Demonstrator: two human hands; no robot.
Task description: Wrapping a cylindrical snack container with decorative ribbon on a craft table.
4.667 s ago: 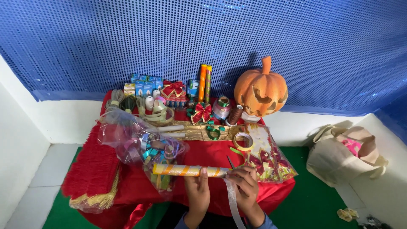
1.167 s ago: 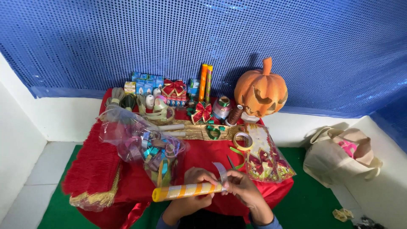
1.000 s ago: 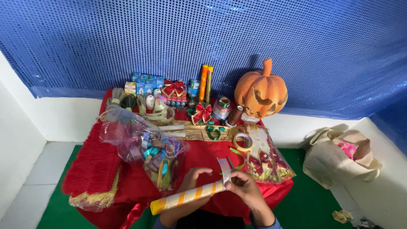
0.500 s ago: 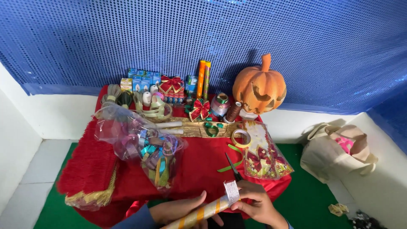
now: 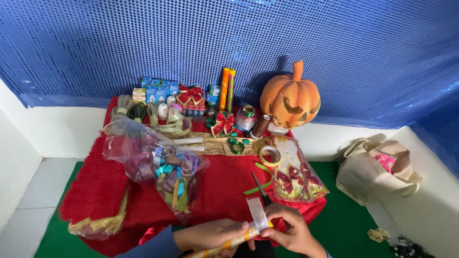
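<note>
Left hand (image 5: 215, 235) grasping striped gold roll (image 5: 229, 243) at near edge of table (image 5: 224, 179). Right hand (image 5: 291, 229) pinching silver ribbon strip (image 5: 258, 215) against roll end. Scissors (image 5: 261, 189) just beyond hands. Clear bag of ribbons (image 5: 162, 165) left of centre; orange pumpkin (image 5: 290, 98) at far right corner.

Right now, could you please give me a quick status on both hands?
Left hand gripping striped gold roll. Right hand pinching silver ribbon strip against it. Scissors lie on red cloth just beyond, apart from hands.
</note>
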